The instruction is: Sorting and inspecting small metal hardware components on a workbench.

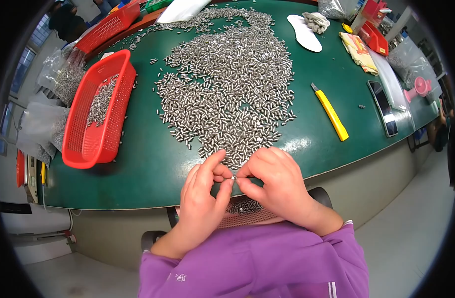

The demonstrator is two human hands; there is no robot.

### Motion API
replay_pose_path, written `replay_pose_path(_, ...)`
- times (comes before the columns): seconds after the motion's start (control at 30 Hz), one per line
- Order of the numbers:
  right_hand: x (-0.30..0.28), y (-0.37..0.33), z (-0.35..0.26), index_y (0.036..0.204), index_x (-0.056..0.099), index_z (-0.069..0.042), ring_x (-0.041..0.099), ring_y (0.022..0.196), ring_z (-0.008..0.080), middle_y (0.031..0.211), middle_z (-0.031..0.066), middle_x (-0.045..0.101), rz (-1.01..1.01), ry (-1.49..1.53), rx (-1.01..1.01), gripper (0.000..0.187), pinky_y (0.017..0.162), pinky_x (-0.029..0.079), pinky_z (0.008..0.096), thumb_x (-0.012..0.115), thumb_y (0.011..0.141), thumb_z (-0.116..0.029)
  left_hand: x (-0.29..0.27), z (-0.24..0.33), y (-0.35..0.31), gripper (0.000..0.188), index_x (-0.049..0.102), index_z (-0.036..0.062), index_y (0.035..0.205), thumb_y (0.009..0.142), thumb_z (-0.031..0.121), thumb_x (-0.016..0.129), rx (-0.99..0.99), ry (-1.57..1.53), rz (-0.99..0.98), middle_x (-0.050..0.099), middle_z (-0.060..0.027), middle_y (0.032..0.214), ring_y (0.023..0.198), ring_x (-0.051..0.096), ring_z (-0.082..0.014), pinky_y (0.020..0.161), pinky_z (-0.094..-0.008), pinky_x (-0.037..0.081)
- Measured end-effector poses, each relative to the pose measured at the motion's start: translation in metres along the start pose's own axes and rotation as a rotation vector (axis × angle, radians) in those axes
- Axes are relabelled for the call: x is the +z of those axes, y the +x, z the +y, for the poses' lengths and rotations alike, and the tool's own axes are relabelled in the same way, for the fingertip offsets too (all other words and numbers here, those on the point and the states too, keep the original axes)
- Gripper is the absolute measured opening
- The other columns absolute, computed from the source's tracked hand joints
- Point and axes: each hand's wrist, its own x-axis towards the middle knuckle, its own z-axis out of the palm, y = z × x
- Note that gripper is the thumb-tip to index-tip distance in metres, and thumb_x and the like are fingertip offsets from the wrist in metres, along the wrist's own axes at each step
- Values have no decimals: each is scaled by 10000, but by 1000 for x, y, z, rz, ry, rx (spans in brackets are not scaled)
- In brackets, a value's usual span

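Note:
A broad heap of small silvery metal parts (232, 84), each short and rod-like, spreads over the green table (148, 174). At the near end of this heap my left hand (201, 191) and my right hand (277, 181) meet, fingertips almost touching. Both are closed in a pinch on a tiny metal part (233, 177), mostly covered by the fingers. Below my hands, close to my body, a pinkish basket (255, 217) holds more of the metal parts, partly hidden by my wrists and the table edge.
A red basket (73, 144) with some metal parts stands at the left. To the right lie a yellow utility knife (332, 113), a phone (382, 107) and a pink fan-like object (419, 88). A white insole-shaped piece (305, 34) lies far right; filled plastic bags (38, 119) stand left.

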Motion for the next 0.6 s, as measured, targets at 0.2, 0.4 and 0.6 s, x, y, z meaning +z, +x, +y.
replay_pose_path(0.2, -2, -3, 1, 788, 644, -103, 583, 778, 271, 818, 36, 587, 23, 24, -22, 132, 683, 470, 415, 769, 749, -88, 2, -5, -2, 573, 557, 44, 1370, 829, -72, 706, -4, -44, 11, 669, -9, 944, 864, 591, -125, 790, -288, 468)
replay_pose_path(0.4, -2, -1, 0, 812, 658, -92, 591, 790, 291, 836, 52, 609, -15, 29, 11, 136, 701, 475, 425, 783, 770, -123, 1, -5, -2, 557, 563, 47, 1356, 830, -70, 706, 1, -42, 6, 675, -4, 942, 868, 592, -125, 787, -294, 466)
replay_pose_path(0.6, -3, 1, -3, 846, 673, -91, 604, 814, 297, 856, 58, 631, -26, 23, 36, 146, 722, 483, 429, 787, 760, -120, 1, -4, -3, 558, 564, 49, 1355, 829, -67, 708, -21, -41, -1, 674, -3, 933, 871, 594, -129, 792, -295, 467)
